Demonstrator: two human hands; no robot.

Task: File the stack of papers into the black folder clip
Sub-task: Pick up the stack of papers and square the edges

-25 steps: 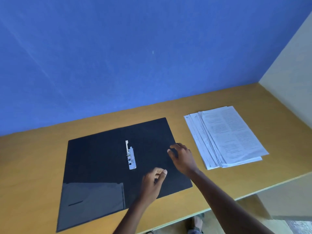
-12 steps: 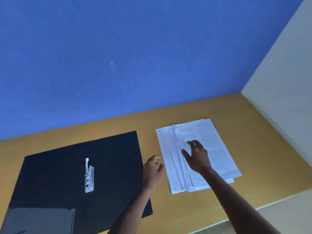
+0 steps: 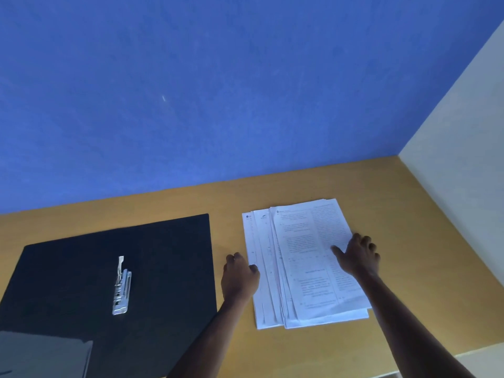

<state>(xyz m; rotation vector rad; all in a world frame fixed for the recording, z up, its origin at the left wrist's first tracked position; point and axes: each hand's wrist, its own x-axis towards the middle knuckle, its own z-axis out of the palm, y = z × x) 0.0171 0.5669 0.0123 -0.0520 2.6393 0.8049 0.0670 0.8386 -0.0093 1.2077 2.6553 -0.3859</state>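
An open black folder lies flat on the left of the wooden desk, with a silver metal clip at its middle. A fanned stack of printed white papers lies to its right. My left hand rests on the desk at the stack's left edge, thumb touching the paper, fingers curled. My right hand lies at the stack's right edge, fingers spread, thumb on the top sheet. Neither hand has lifted anything.
The wooden desk meets a blue wall behind and a pale wall on the right. A grey translucent pocket sits at the folder's lower left corner. The desk's front edge runs below the papers.
Both hands moved right, off the folder and onto the paper stack. The view shifted right, so the folder sits further left in frame.
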